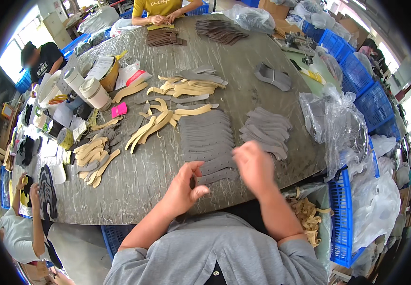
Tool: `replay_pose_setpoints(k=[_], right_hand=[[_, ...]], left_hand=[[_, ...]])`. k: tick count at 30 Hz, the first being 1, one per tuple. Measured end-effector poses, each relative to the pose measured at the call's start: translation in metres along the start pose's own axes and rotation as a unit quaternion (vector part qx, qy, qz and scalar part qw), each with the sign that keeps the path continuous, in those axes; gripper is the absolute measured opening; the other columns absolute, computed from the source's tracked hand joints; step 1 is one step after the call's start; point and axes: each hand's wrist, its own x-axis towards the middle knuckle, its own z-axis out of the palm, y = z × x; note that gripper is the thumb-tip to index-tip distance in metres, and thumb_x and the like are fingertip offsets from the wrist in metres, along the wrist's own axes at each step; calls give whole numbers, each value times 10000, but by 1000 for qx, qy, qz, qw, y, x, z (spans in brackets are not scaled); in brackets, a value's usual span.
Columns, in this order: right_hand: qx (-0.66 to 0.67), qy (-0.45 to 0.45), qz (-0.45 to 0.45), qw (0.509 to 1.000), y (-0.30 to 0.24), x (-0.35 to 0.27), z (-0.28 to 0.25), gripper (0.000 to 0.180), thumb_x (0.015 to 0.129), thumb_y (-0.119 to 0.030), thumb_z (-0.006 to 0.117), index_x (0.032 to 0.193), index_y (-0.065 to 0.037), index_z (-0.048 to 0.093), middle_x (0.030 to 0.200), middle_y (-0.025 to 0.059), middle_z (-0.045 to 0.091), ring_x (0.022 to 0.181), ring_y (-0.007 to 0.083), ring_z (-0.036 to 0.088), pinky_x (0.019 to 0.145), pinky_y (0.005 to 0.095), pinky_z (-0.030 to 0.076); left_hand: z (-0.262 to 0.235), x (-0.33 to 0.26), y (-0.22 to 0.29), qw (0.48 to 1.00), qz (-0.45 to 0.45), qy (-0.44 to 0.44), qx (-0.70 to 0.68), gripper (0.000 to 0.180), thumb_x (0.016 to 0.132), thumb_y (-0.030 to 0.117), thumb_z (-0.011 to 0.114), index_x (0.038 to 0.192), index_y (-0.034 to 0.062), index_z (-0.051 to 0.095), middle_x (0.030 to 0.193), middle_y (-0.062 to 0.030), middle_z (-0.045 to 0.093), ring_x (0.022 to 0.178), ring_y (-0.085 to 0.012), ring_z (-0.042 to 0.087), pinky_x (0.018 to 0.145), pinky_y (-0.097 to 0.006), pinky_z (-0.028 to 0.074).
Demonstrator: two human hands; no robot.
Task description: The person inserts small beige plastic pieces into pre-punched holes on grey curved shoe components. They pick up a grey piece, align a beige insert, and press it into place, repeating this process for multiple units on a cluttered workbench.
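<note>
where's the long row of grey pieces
In the head view, the row sits centrally, its near end between left hand and right hand, a grey pile to its right.

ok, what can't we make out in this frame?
All in the head view:
Right hand: motion blur; can't tell if it holds anything.
Dark thing at the left hand: mostly hidden by that hand; can't tell what it is.
Blue basket, lower left: partly hidden by the tabletop and grey shirt.
Co-worker in yellow: head cut off by the top edge.
</note>
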Motion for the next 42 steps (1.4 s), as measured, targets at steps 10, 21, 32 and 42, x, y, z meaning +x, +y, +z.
replay_pose_setpoints(k=[10,21,32,42], right_hand=[[379,-192,37,904,-47,-32,20,88,847,-34,641,902,25,677,814,160,674,703,270,653,626,350,492],[471,-218,142,843,-46,-43,25,134,859,-91,675,890,39,681,766,121,668,650,176,605,607,312,474],[459,-242,169,838,-46,-41,18,83,859,-30,662,878,45,693,779,66,681,709,93,619,619,246,481],[535,-275,244,761,-41,-43,25,75,882,-31,667,928,19,699,850,27,693,744,65,613,649,227,495]], left_hand=[[6,5,20,968,108,-64,218,971,761,663,599,1457,56,297,1104,-173,507,762,-329,625,597,-400,542],[5,8,17,981,147,-80,98,937,753,641,635,1426,63,332,1089,-172,499,754,-350,622,616,-434,531],[4,6,19,978,115,-118,131,953,744,629,656,1432,58,327,1139,-170,487,815,-354,627,672,-425,551],[-2,11,16,986,94,-130,48,942,733,594,696,1420,53,347,1195,-185,481,872,-369,621,730,-424,547]])
